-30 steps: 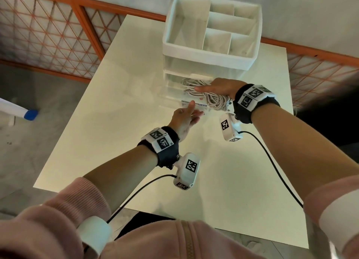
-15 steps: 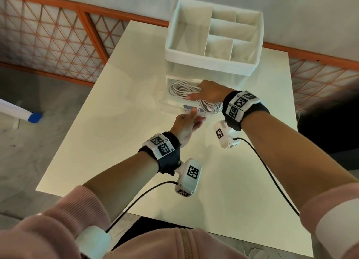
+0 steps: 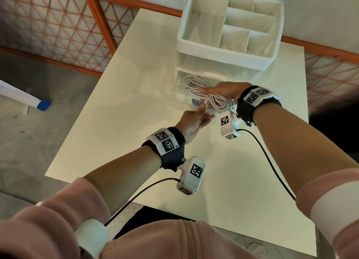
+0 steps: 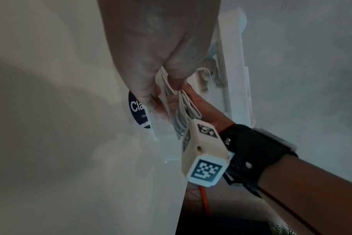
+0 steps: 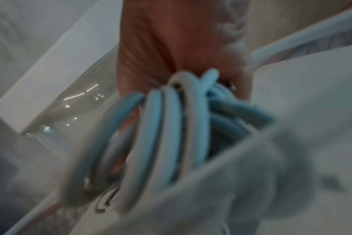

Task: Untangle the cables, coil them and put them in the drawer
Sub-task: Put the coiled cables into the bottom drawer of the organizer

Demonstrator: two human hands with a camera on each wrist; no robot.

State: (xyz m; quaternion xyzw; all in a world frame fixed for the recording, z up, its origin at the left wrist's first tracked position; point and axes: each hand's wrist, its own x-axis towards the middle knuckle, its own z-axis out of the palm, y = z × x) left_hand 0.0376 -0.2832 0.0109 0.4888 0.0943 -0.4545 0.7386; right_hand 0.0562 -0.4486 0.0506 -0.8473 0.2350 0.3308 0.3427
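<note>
We find the right hand [image 3: 226, 89] laid palm-down over a coiled bundle of white cables [image 3: 210, 99], its fingers curled round the near end of the bundle; the right wrist view confirms several loops gathered in the grasp. The bundle lies partly inside the clear pulled-out drawer [image 3: 175, 95] of a white desk organizer [image 3: 223, 50], which stands on the tabletop [image 3: 116, 122]. The far loops rest within the drawer; the near end, under the palm, overhangs the drawer's front edge on its right side. We note the coil's long axis runs diagonally, from the drawer's far left to its near right corner.

The left hand [image 3: 192, 122] sits just before the drawer front, thumb raised against it, fingers relaxed and grasping nothing. A dark blue label [image 4: 138, 111] on the drawer front shows beside it in the left wrist view.

We judge the placing step nearly complete. The deciding relation is that the bundle's overhanging end lies directly beneath the right hand, which is the nearer hand; that end wants pushing inward and leftward to clear the front edge. The left hand appears positioned to steady or close the drawer.
</note>
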